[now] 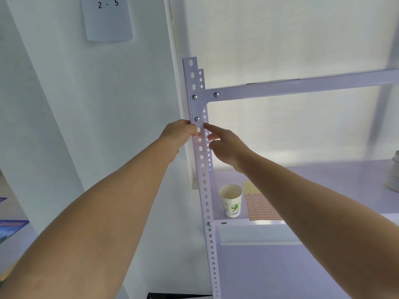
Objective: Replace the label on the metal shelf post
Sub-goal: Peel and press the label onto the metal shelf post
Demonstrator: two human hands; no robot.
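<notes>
1. head view, looking slightly up: the metal shelf post (203, 169) is the biggest thing here, a pale perforated angle strip. its long axis runs bottom to top with a slight lean in this wide lens, and its holed face is turned toward the person, which makes that face the natural place for a label.
2. the shelf (323, 180) meets the post low on the right and serves as the surface for supplies, which sit near the work.
3. the left hand (177, 134) comes in from the post's left side. its fingers are curled against the post edge at label height, probably to steady things. i cannot tell whether they pinch the label or only brace on the metal.
4. the right hand (226, 145) comes from the other side. its forefinger is straight with the tip on the post face just above the label, and the other fingers are curled under, holding nothing.
5. the label sheet (261, 207) lies flat on the shelf, partly under the right forearm, likely the source of the replacement.
6. a paper cup (231, 200) stands upright just beside the sheet, mouth up, possibly for scraps.
7. the label (199, 135) is stuck on the post's front face, just below the bracket bolt and between the two hands. it is too small to judge its long axis.
</notes>
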